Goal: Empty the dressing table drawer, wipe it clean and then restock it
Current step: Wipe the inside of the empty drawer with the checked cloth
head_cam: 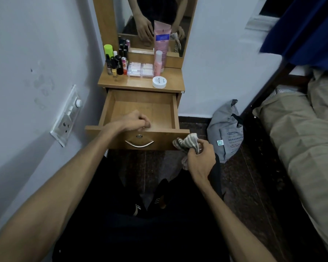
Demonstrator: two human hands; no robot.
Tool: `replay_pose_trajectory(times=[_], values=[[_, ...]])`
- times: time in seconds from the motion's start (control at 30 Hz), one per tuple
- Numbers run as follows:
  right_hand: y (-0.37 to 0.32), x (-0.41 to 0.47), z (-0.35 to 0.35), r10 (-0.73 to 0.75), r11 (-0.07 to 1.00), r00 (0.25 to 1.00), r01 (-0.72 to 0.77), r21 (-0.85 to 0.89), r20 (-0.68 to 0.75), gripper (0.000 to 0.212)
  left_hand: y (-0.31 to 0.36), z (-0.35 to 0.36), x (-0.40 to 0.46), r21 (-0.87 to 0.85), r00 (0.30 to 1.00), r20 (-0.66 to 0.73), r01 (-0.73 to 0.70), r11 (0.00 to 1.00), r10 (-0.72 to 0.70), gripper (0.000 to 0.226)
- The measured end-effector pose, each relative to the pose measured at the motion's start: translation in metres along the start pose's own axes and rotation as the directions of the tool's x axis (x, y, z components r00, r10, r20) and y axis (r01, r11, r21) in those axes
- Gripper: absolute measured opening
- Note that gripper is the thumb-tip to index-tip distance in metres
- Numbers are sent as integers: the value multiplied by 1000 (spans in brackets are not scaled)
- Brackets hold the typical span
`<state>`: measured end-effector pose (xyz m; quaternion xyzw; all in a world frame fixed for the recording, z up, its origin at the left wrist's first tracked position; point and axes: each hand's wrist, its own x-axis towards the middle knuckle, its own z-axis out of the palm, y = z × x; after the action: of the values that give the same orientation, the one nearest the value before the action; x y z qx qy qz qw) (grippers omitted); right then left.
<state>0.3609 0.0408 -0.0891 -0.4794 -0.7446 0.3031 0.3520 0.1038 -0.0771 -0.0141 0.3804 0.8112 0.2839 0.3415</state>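
A: What are the hands doing?

B: The left hand (135,121) rests with curled fingers on the top edge of the drawer front (110,136), knuckles over the drawer (140,108). Whether the fingertips pinch something small I cannot tell; they are tucked under. The right hand (199,157) grips a striped cloth (187,142), bunched, just beside the right end of the drawer front.

A: And the drawer itself?

B: Pulled out wide, its wooden floor bare where it shows. The near strip of the floor is hidden behind the left hand and the front panel. A curved metal handle (139,144) sits on the front, with a small lock above it.

A: Where are the contents?

B: On the dressing table top (140,83): a cluster of dark small bottles (115,64) at the left, a green-capped one (108,50) behind, a clear box (140,69) in the middle, a pink bottle (158,63), a tall pink tube (162,40) against the mirror (150,8), and a white round jar (159,82) near the front edge. Labels are too small to read.

A: Around it?

B: A grey bag (225,129) on the floor at the right, a bed (301,138) cut off by the frame, a switch panel (67,116) on the left wall.
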Motion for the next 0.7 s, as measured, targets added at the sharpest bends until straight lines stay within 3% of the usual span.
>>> replay_pose_trajectory(times=[0.1,0.2,0.43,0.57,0.7], values=[[-9,-5,12,388,896,922,-372,244,-19,32,11,9,8,25,998,63,0,1000,-2,15],[-17,-8,34,576,758,813,-572,313,90,35,4,11,8,10,997,68,39,999,-39,18],[-60,-53,94,501,756,842,-539,371,201,34,-22,-5,-4,-81,996,-4,84,993,-85,16],[-93,-86,122,360,857,918,-395,330,164,28,-37,-13,-11,-63,997,-37,61,996,-64,14],[-114,-100,133,274,914,949,-307,265,155,31,-48,-22,-14,-41,996,-53,66,997,-68,11]])
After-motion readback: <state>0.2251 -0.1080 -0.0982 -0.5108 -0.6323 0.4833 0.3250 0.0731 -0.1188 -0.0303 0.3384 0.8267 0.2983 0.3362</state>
